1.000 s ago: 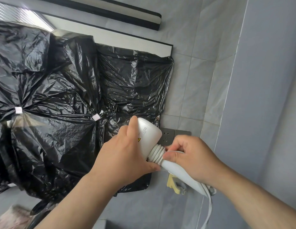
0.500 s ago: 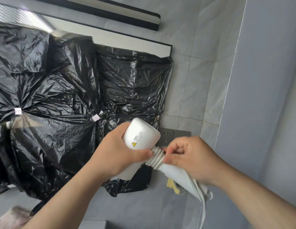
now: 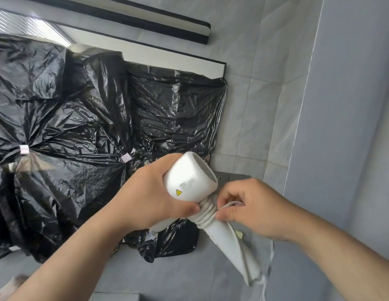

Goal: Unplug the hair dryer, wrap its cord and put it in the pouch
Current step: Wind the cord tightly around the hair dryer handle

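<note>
my left hand (image 3: 145, 198) is clamped around the white hair dryer (image 3: 189, 177). my fingers curl behind the barrel and my thumb presses across the front, just where the barrel meets the neck. the barrel tilts up and to the right, its round end facing away from me, and a small yellow warning label (image 3: 178, 192) shows on its side near my thumb.

my right hand (image 3: 254, 211) is closed on the white cord (image 3: 206, 216), pinching a strand between thumb and curled fingers, right beside the coils. the cord sits in several tight turns around the top of the handle (image 3: 230, 246), directly under the barrel. the handle slants down and to the right, passing beneath my right wrist. a length of cord runs along it to the far end and drops out of sight at the bottom edge.

i am holding the dryer up in the air in front of a grey tiled wall (image 3: 243, 105). a grey socket plate (image 3: 237, 177) shows on the wall just behind the barrel. to the left, crinkled black plastic sheeting (image 3: 91, 127) covers a framed panel, gathered at two small white tags (image 3: 24, 149).
</note>
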Available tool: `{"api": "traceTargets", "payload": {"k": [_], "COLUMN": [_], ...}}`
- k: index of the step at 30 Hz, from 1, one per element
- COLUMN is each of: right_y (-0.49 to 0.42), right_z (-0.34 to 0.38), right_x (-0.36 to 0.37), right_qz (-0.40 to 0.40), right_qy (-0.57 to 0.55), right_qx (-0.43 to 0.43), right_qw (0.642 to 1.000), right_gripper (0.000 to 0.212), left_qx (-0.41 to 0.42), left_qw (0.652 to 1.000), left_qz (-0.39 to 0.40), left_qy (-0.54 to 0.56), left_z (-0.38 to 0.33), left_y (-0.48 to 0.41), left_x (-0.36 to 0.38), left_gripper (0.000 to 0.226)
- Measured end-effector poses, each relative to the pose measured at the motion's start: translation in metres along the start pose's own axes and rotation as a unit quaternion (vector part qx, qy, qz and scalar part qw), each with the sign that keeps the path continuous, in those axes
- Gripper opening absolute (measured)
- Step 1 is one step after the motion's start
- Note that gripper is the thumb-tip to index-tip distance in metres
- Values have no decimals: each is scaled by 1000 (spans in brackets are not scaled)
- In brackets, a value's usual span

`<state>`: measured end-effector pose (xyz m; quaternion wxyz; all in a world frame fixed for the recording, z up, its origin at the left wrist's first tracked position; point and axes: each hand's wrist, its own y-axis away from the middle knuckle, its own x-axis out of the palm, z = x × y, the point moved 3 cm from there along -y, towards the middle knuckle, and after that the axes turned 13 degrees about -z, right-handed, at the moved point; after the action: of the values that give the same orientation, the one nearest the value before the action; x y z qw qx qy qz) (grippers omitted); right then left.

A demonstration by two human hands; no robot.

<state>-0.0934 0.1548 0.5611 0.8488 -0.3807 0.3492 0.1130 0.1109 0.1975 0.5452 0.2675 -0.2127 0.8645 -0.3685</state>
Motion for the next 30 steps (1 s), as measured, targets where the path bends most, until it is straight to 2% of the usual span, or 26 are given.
{"api": "traceTargets", "payload": {"k": [3,7,12,17,21,24,26,27,30], "right_y": [3,6,-1,-6,-7,-2,3,5,10], "right_z": [2,2,-10,-17,-27,-31,-34,-36,-40], "right_x": [0,6,14,31,49,64,74,79,89], "right_qz": [34,53,82,70,64,87,100,99,61], "right_qy": [-138,-278,-387,-512,-605,-704,-728,-720,-681], "right_qx": [7,39,82,133,191,229,264,286,327], "right_qw": [990,958,915,846,771,667,625,624,652], "right_gripper": [18,7,28,41,43,32,18,7,23], "left_qx": [-13,-48,-75,-107,-136,-167,-188,-197,-215], "left_qw": [996,976,966,954,944,934,928,925,919], "left_qz": [12,47,43,30,22,10,3,-5,-39], "left_qy": [91,206,242,278,300,315,322,325,328], "left_z": [8,11,12,16,25,31,35,37,39], "left_y": [-1,1,3,4,6,11,14,15,16], "left_x": [-2,0,6,11,18,23,26,27,29], "left_gripper": [65,58,55,57,62,57,54,52,36]}}
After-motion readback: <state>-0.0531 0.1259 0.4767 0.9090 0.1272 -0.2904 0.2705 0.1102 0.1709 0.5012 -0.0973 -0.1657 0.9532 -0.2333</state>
